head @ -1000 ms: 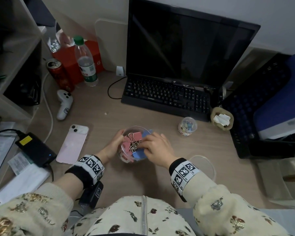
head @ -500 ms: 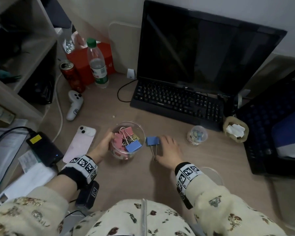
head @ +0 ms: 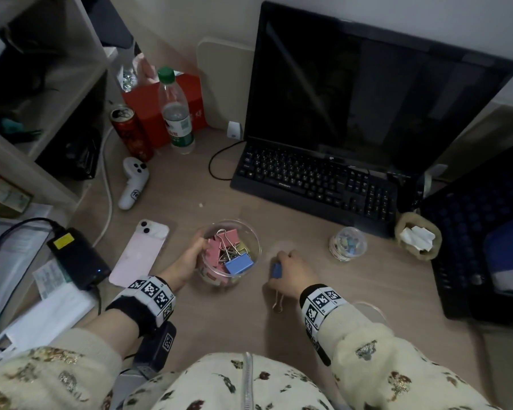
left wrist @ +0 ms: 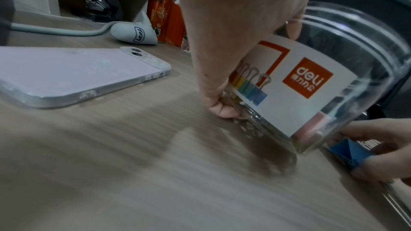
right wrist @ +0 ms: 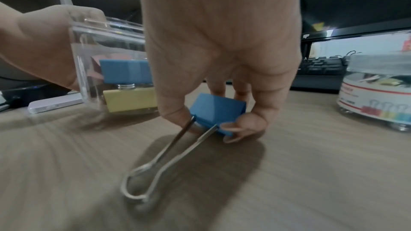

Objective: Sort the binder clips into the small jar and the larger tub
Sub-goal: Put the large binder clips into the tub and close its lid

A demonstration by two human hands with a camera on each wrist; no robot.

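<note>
Item: blue binder clip (right wrist: 217,111), on the desk (head: 367,291) just right of the larger tub (head: 256,247). The right hand (head: 290,272) pinches its blue body between thumb and curled fingers (right wrist: 242,126) from above. Its long axis runs from the body toward the person: the wire handles (right wrist: 155,166) lie low over the desk and point at the wearer, away from the keyboard (head: 314,184).

Item: larger tub, clear plastic, with a white and orange label (left wrist: 307,78) on its wall. It is tilted off upright, its open mouth up. The left hand (head: 187,261) grips its left wall, fingers wrapped round it. Inside lie large clips: pink ones (head: 215,250), a blue one (head: 239,264), a yellow one (right wrist: 131,100), with wire handles (head: 225,241) sticking up.

Item: small jar (head: 347,243), clear, upright, well right of the tub and near the keyboard's front edge, holding small mixed-colour clips.

Other: pink phone (head: 139,251), face down, left of the tub; white controller (head: 132,184) and red can (head: 131,133) beyond the phone; water bottle (head: 175,113) beside the can.
</note>
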